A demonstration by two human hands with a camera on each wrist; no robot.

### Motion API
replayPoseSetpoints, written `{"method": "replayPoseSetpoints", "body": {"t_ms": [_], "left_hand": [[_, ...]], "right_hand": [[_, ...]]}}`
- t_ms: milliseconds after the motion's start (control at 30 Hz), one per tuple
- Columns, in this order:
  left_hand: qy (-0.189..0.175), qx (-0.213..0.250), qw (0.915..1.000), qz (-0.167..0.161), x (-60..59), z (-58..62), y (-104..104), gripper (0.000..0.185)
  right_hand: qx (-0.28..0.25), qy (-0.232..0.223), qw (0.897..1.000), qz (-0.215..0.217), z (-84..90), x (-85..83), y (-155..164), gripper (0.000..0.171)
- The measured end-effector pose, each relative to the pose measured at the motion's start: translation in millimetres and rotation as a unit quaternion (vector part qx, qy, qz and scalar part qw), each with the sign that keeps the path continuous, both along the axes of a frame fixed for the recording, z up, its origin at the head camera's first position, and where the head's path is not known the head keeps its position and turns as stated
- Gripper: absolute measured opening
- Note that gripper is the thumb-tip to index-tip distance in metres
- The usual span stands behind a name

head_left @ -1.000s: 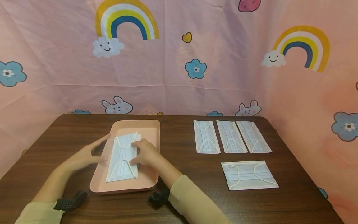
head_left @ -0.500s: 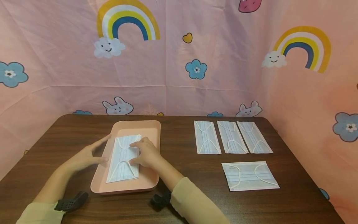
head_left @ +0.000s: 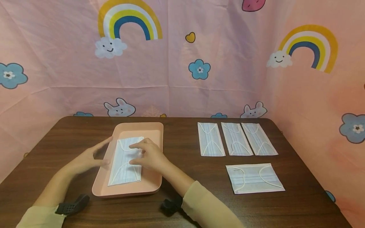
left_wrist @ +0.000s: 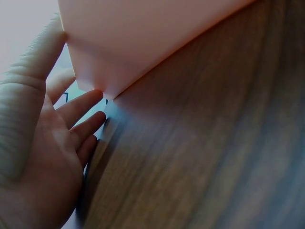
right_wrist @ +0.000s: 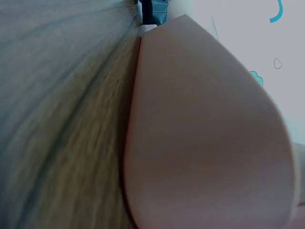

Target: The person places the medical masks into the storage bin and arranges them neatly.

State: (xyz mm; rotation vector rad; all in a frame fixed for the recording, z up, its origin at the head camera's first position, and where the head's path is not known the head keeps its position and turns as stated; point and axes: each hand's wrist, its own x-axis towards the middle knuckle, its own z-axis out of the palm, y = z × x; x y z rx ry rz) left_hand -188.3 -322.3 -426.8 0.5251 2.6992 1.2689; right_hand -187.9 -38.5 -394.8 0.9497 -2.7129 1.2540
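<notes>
A pink tray (head_left: pixel 154 131) stands on the left half of the table, with blue-and-white face masks (head_left: pixel 121 169) lying lengthwise in it, one on another. My left hand (head_left: pixel 85 161) touches the tray's left edge, thumb and fingers spread. In the left wrist view the thumb of the left hand (left_wrist: pixel 40 143) meets the rim of the tray (left_wrist: pixel 147 33), and some fingertips reach its outer wall. Over the right side of the masks is my right hand (head_left: pixel 152 155), thumb and fingers apart, gripping nothing. The right wrist view shows mostly the tray's outer wall (right_wrist: pixel 205 124); the right hand's fingers are hidden there.
Three face masks lie upright in a row at the back right: a left one (head_left: pixel 211 139), a middle one (head_left: pixel 236 139) and a right one (head_left: pixel 259 139). Another mask (head_left: pixel 255 179) lies sideways in front of them. A patterned pink cloth (head_left: pixel 182 95) hangs behind the dark wooden table (head_left: pixel 194 177).
The top mask has shifted into line with what lies under it. My right hand has let go of the mask, its fingers now higher and wider apart. The left hand stays put.
</notes>
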Motion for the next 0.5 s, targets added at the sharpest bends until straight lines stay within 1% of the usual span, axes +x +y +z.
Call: {"method": "replayPoseSetpoints", "body": {"t_ms": [67,167,267,500], "left_hand": [[0.000,0.000,1.0000,-0.002,0.2,-2.1,-0.3,0.093],[0.001,0.005,1.0000,-0.005,-0.8,-3.5,-0.2,0.093],[0.000,0.011,0.9999,-0.004,-2.2,-2.4,0.0,0.094],[-0.005,0.008,1.0000,0.004,-1.3,0.4,-0.5,0.095]], "right_hand": [[-0.017,0.004,1.000,0.009,2.3,2.1,4.6,0.049],[-0.038,0.006,0.999,0.011,5.0,4.4,12.9,0.048],[-0.050,0.007,0.999,0.012,8.1,5.8,22.3,0.047],[-0.094,0.016,0.994,0.044,16.3,13.0,44.6,0.043]]}}
